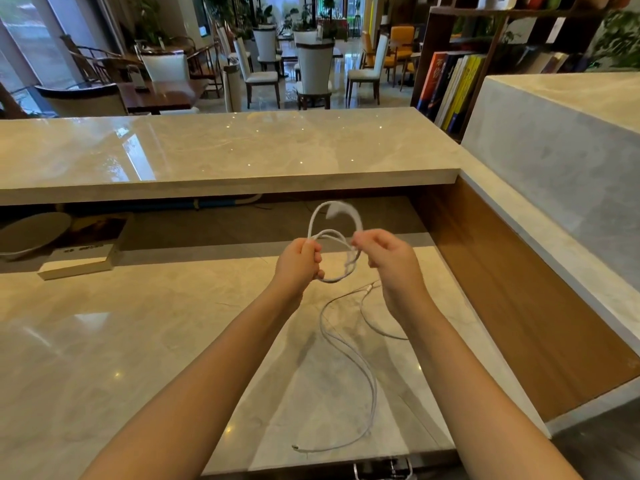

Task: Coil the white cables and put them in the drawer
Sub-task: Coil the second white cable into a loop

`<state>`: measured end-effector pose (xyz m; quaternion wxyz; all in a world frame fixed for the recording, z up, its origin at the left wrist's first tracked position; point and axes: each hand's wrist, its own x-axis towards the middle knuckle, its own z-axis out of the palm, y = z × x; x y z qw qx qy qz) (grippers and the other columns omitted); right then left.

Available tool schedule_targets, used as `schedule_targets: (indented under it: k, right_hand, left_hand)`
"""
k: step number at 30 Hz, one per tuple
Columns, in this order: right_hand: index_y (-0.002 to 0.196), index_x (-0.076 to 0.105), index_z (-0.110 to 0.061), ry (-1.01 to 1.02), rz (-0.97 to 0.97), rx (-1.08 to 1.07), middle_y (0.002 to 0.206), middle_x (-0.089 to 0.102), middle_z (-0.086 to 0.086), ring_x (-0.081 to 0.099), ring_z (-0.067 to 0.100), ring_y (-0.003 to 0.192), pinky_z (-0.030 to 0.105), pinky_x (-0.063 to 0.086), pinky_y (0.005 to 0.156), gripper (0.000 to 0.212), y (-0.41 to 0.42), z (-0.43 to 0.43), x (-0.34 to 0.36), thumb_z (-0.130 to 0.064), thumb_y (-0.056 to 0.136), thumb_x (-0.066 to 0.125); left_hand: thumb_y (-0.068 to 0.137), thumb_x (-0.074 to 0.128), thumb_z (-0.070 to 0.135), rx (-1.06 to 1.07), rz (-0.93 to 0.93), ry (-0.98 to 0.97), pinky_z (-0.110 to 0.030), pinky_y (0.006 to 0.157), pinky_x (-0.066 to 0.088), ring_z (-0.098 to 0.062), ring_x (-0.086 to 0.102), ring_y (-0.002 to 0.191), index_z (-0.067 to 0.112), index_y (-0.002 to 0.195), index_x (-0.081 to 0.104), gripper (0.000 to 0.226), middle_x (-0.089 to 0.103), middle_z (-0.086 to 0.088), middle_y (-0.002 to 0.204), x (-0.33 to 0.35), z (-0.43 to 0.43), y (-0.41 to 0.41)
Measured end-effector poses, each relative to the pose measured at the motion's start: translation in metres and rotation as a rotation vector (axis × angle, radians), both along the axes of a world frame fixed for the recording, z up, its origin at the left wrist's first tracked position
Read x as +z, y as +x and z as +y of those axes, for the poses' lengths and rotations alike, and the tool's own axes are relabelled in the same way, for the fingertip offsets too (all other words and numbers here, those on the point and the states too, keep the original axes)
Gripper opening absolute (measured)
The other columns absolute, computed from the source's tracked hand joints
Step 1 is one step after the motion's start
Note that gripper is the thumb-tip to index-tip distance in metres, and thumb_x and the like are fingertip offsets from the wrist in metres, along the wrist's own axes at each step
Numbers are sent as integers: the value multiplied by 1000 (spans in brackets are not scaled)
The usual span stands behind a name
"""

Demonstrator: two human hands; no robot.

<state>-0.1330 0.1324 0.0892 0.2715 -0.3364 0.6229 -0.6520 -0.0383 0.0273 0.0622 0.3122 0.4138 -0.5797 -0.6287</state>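
A white cable (334, 237) is held in the air above the far half of the counter (121, 341), formed into several loops between the two hands. The left hand (300, 261) is closed in a fist around one side of the loops. The right hand (389, 259) pinches the other side between thumb and forefinger, its remaining fingers loosely curled. One loop rises above both hands and is motion-blurred, so the number of turns cannot be counted. This cable appears partly to mostly coiled; whether a free tail remains is not clear.

More white cable, the loose cable (363, 368), lies uncoiled on the counter below and between the forearms. It runs in slack curves from a connector (369, 288) near the right wrist toward the near edge, where a plug end (296, 447) rests just short of that edge. Whether it is one cable or two lying side by side cannot be told, nor whether it is joined to the held one.

At the near edge, below the counter, a metal fitting (384, 469) shows; it may belong to the drawer, but no drawer interior is visible.

Judged progress: the first coil is under way and nothing is stowed. Left to do are finishing this coil, coiling the cable on the counter, and placing both in the drawer.

A book (83, 258) lies at the far left edge, well apart.
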Motion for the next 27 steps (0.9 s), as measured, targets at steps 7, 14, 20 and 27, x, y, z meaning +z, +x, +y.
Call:
schedule_targets:
  k: [7,14,20,27]
  right_hand:
    - [76,54,-8,-331,-358,97,61,55,3,56,20,66,33,55,75,27,-10,24,23,-13,98,40]
    - [85,60,-9,-461,-405,-112,52,39,-4,32,9,48,21,36,47,24,-29,46,53,-18,98,42]
    - [110,59,0,74,-404,-337,59,38,-1,30,9,47,21,28,42,25,-66,39,-14,-12,97,41]
    - [132,43,4,874,234,-132,131,51,23,51,37,115,43,43,94,40,-64,11,-74,-20,100,33]
  left_hand:
    - [99,31,4,172,342,616,-14,39,26,-4,26,29,7,78,46,27,33,1,65,-22,-43,13]
    - [101,30,9,248,595,706,-13,33,25,-5,26,29,7,82,46,25,35,2,64,-16,-71,24]
    - [100,33,31,98,799,776,-15,42,26,-6,27,37,6,86,54,35,39,3,53,-7,-70,38]
    - [100,37,21,-104,322,283,-18,43,29,-6,26,42,8,89,54,24,33,5,52,10,-42,22]
